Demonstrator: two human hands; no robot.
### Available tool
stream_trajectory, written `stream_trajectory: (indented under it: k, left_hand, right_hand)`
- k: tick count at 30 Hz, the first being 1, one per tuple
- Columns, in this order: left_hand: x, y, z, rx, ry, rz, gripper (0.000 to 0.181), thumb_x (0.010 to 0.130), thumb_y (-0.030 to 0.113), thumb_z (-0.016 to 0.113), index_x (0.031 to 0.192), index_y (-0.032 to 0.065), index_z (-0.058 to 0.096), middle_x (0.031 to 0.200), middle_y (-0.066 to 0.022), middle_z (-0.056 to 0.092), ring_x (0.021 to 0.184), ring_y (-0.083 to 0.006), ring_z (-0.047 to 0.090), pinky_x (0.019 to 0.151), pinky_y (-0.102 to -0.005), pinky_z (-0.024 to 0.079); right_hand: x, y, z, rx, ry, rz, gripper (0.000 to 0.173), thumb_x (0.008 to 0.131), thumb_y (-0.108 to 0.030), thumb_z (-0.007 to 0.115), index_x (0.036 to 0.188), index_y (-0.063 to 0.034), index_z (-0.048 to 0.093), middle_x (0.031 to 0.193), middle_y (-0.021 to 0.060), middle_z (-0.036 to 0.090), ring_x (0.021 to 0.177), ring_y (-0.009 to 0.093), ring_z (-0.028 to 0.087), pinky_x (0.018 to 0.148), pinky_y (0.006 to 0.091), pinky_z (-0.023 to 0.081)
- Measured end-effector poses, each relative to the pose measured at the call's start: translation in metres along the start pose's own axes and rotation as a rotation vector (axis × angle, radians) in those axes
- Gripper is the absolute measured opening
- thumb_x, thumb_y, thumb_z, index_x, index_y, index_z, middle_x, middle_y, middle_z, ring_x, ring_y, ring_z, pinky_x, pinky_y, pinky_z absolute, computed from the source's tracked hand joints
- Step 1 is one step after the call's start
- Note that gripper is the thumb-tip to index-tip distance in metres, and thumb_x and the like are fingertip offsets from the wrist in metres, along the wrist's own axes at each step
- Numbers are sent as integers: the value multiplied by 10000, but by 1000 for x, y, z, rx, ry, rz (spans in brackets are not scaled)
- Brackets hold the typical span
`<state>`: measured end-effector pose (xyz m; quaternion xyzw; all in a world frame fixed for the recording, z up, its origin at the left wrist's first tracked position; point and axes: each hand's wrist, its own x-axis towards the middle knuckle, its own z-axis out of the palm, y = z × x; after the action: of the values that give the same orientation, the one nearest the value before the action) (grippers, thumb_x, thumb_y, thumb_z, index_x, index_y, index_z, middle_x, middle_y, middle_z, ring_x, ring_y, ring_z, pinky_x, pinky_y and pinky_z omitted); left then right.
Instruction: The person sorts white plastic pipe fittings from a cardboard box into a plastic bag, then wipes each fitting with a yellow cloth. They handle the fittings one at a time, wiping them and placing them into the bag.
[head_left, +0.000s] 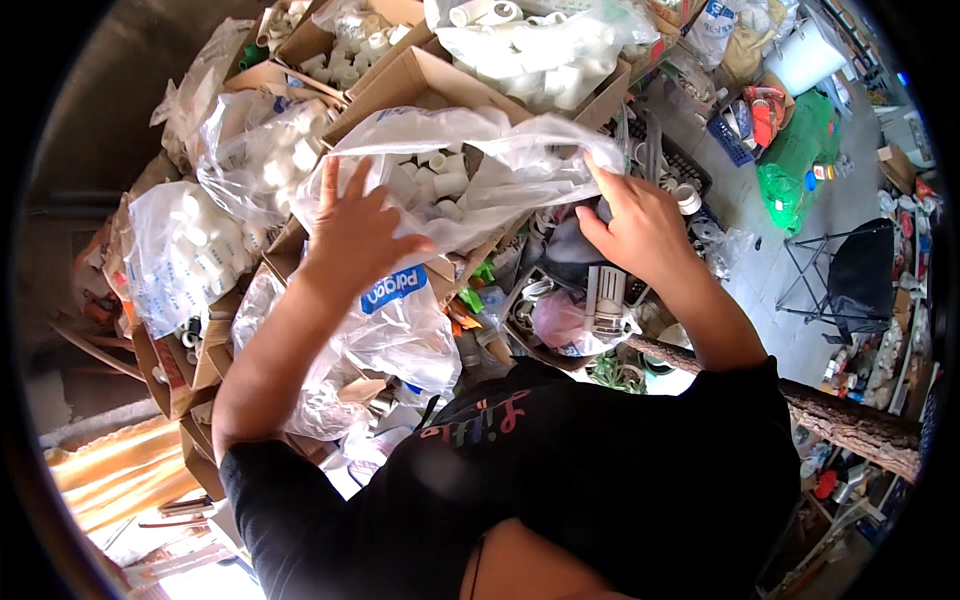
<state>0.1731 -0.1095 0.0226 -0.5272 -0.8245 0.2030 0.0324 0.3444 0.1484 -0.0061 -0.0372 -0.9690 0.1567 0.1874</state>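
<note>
A clear plastic bag (517, 176) lies spread open in a cardboard box (427, 67), with white plastic pipe fittings (446, 176) showing through its mouth. My left hand (360, 217) rests against the bag's left side, fingers spread. On the right, my right hand (630, 217) touches the bag's rim with the index finger extended and the thumb apart; whether the other fingers pinch any film is hidden. Below the left hand hangs another clear bag with a blue printed patch (394, 289).
More bags of white fittings (187, 247) and open cartons crowd the left and top. Beyond my right arm are a green plastic bag (799, 165), a blue basket (729, 139) and a black folding chair (862, 277). A rough wooden pole (847, 420) runs behind my right arm.
</note>
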Motion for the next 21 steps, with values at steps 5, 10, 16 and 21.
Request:
stream_trajectory:
  k: [5, 10, 16, 21]
  left_hand:
    - [-21, -82, 57, -111, -281, -338, 347, 802, 363, 587, 975, 68, 642, 975, -134, 636, 899, -268, 603, 826, -408, 445]
    - [-9, -94, 84, -416, -201, -253, 372, 768, 315, 616, 896, -33, 642, 923, -222, 623, 879, -322, 606, 796, -401, 471]
    - [12, -82, 60, -700, 88, -446, 454, 747, 377, 663, 1056, 50, 602, 1013, -174, 630, 954, -292, 606, 844, -362, 464]
    - [62, -87, 47, -998, 253, -213, 663, 829, 411, 598, 1368, 136, 326, 1304, -174, 458, 1209, -298, 440, 987, -353, 345]
  right_hand:
    - [-32, 26, 58, -150, -654, 334, 452, 728, -331, 621, 1074, -47, 561, 830, 179, 636, 761, 337, 625, 660, 437, 495]
    - [-57, 1, 99, 215, -682, 86, 599, 689, -319, 585, 1228, -78, 485, 752, 207, 628, 711, 368, 620, 662, 461, 493]
    - [8, -48, 3, 197, -529, -15, 537, 707, -206, 554, 1234, -117, 505, 637, 180, 602, 583, 329, 602, 586, 433, 490]
    - [71, -83, 15, 324, -856, -121, 574, 724, -263, 582, 1258, -81, 475, 1026, 204, 615, 935, 326, 604, 817, 409, 478]
